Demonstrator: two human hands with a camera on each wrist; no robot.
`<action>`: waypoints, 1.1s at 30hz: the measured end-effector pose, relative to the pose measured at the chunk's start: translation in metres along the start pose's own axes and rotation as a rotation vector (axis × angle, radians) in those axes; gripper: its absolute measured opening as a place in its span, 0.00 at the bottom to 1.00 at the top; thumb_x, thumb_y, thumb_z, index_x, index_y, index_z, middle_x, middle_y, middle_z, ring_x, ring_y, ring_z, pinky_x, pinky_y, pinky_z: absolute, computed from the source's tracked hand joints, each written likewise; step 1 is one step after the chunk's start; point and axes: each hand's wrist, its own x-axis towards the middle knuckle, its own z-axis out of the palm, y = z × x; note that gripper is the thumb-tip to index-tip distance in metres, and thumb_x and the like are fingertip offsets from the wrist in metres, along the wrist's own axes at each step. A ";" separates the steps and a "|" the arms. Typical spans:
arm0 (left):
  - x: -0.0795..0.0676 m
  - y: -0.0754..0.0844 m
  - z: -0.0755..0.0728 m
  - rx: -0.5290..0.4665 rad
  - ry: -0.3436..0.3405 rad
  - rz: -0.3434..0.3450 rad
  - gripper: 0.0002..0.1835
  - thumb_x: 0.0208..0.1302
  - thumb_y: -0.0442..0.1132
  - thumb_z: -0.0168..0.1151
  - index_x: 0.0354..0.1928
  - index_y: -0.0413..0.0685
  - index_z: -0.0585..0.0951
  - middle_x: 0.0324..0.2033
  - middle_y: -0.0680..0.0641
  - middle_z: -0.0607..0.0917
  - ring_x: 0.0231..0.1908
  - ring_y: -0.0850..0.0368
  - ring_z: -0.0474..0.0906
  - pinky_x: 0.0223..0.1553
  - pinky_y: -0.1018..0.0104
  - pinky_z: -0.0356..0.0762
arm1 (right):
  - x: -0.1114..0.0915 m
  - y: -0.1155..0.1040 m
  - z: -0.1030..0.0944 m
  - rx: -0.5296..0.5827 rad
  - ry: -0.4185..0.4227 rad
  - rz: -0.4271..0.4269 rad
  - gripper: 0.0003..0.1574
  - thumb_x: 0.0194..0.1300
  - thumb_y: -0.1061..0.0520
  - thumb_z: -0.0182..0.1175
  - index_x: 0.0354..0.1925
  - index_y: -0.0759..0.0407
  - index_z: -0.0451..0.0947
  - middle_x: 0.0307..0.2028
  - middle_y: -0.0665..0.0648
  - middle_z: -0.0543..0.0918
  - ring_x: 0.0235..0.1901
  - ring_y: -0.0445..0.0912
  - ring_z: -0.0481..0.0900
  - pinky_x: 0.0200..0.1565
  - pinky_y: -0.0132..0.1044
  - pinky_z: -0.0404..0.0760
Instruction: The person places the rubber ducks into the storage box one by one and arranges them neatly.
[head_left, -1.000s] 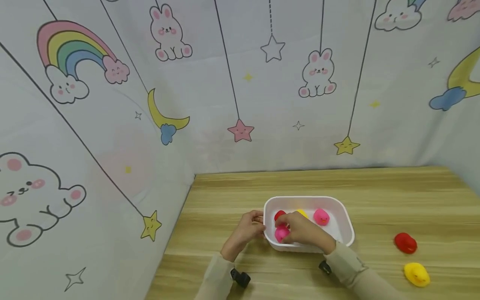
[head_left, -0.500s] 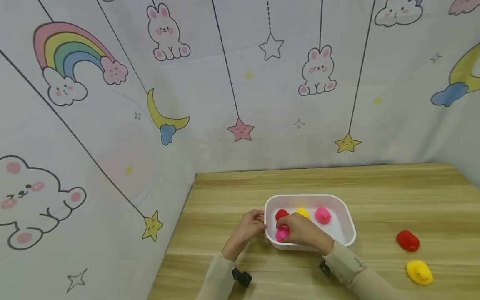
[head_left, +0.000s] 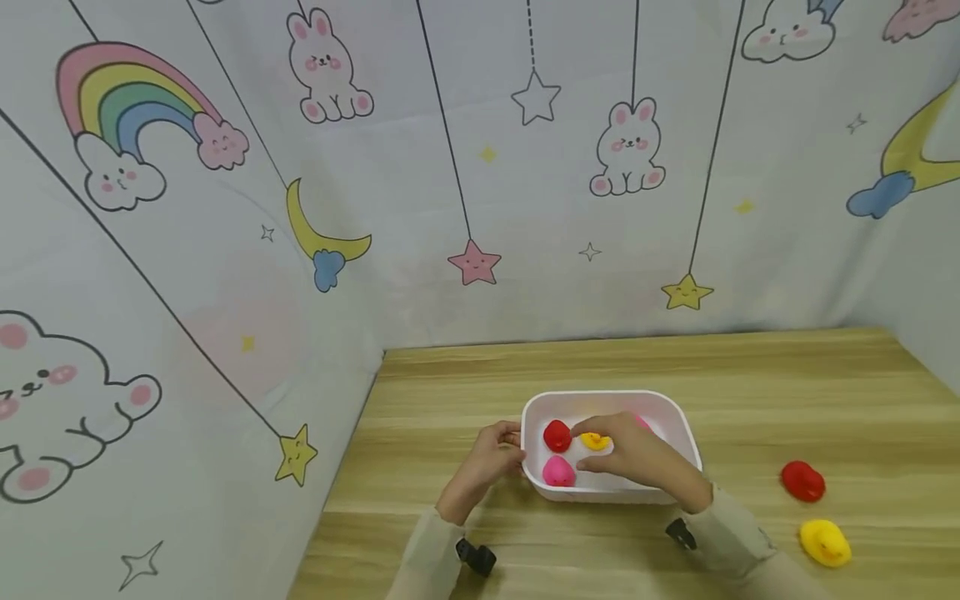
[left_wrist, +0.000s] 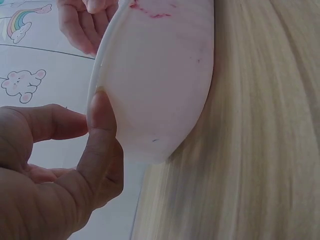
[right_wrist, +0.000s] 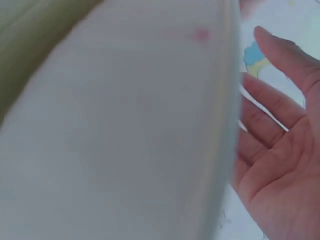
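In the head view a white plastic tub (head_left: 592, 496) stands on the table. My left hand (head_left: 483, 462) is at its left end; the left wrist view shows thumb and forefinger pinching the rim. Over the tub reaches my right hand (head_left: 637, 450), thumb and fingers apart, holding nothing; the right wrist view shows its bare palm beyond the wall. Inside, a pink rubber duck (head_left: 558, 472) sits at the near left, with a red rubber duck (head_left: 557, 436) behind it. A yellow rubber duck (head_left: 596, 441) is partly covered by the right hand, as is another pink one (head_left: 642, 421).
On the wood-grain table (head_left: 450, 375), right of the tub, lie a red duck (head_left: 802, 481) and a yellow duck (head_left: 825, 542). A white cloth (head_left: 420, 308) printed with rabbits and stars hangs behind and along the left side.
My right hand has let go of the near-left pink duck and drawn back to the right, its fingers opening. The pink and red ducks there now show fully. My left hand keeps its place.
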 end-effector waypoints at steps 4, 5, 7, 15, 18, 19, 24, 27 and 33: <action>0.000 0.001 0.001 -0.009 0.002 -0.021 0.25 0.55 0.19 0.57 0.57 0.16 0.70 0.38 0.33 0.78 0.27 0.59 0.76 0.28 0.69 0.84 | -0.013 0.006 -0.015 -0.021 0.058 -0.029 0.29 0.56 0.50 0.76 0.53 0.62 0.84 0.49 0.55 0.87 0.50 0.55 0.82 0.54 0.54 0.82; -0.001 0.001 0.001 -0.007 0.003 -0.018 0.25 0.55 0.19 0.57 0.57 0.16 0.70 0.37 0.33 0.78 0.27 0.59 0.76 0.27 0.70 0.84 | -0.016 0.007 -0.017 -0.018 0.073 -0.035 0.30 0.55 0.51 0.77 0.54 0.63 0.84 0.50 0.55 0.87 0.51 0.55 0.82 0.54 0.55 0.82; -0.001 0.001 0.001 -0.011 0.004 -0.016 0.25 0.55 0.19 0.57 0.57 0.16 0.70 0.37 0.35 0.78 0.27 0.59 0.76 0.27 0.71 0.83 | -0.024 0.010 -0.022 -0.006 0.097 -0.028 0.32 0.55 0.51 0.77 0.55 0.63 0.83 0.52 0.55 0.86 0.52 0.55 0.81 0.54 0.56 0.82; 0.001 0.000 0.001 -0.016 -0.006 -0.026 0.26 0.55 0.19 0.56 0.58 0.16 0.70 0.38 0.35 0.78 0.28 0.58 0.76 0.27 0.72 0.83 | -0.057 0.015 -0.048 0.014 0.171 0.094 0.40 0.53 0.51 0.78 0.62 0.61 0.79 0.58 0.62 0.82 0.56 0.63 0.78 0.52 0.67 0.80; 0.001 0.001 0.001 -0.011 -0.002 -0.022 0.26 0.55 0.19 0.56 0.58 0.16 0.69 0.38 0.33 0.78 0.28 0.58 0.76 0.27 0.71 0.84 | -0.068 0.020 -0.059 0.005 0.193 0.116 0.41 0.53 0.50 0.78 0.63 0.61 0.78 0.58 0.65 0.81 0.54 0.64 0.78 0.52 0.66 0.81; 0.001 0.001 0.001 -0.016 -0.002 -0.025 0.26 0.55 0.19 0.56 0.58 0.16 0.69 0.38 0.33 0.77 0.28 0.58 0.76 0.27 0.71 0.84 | -0.073 0.022 -0.063 -0.005 0.202 0.122 0.42 0.53 0.49 0.78 0.63 0.61 0.78 0.58 0.64 0.81 0.53 0.60 0.79 0.52 0.62 0.82; 0.001 -0.002 0.000 -0.026 -0.006 -0.026 0.27 0.53 0.20 0.56 0.58 0.16 0.69 0.37 0.35 0.77 0.27 0.58 0.75 0.28 0.67 0.85 | -0.097 0.037 -0.081 -0.033 0.251 0.166 0.41 0.52 0.51 0.79 0.64 0.58 0.79 0.58 0.59 0.83 0.51 0.32 0.75 0.50 0.34 0.81; 0.000 -0.002 -0.001 -0.016 -0.003 -0.023 0.27 0.53 0.20 0.55 0.57 0.15 0.69 0.37 0.37 0.76 0.27 0.58 0.75 0.29 0.65 0.86 | -0.111 0.047 -0.093 -0.019 0.263 0.185 0.39 0.54 0.54 0.77 0.64 0.55 0.78 0.58 0.59 0.82 0.56 0.23 0.68 0.52 0.25 0.75; 0.000 -0.003 0.000 -0.007 0.002 -0.027 0.27 0.54 0.21 0.56 0.58 0.16 0.70 0.38 0.36 0.77 0.28 0.59 0.75 0.29 0.65 0.86 | -0.139 0.068 -0.111 0.003 0.245 0.217 0.38 0.57 0.57 0.75 0.66 0.53 0.77 0.61 0.47 0.79 0.57 0.20 0.65 0.50 0.17 0.70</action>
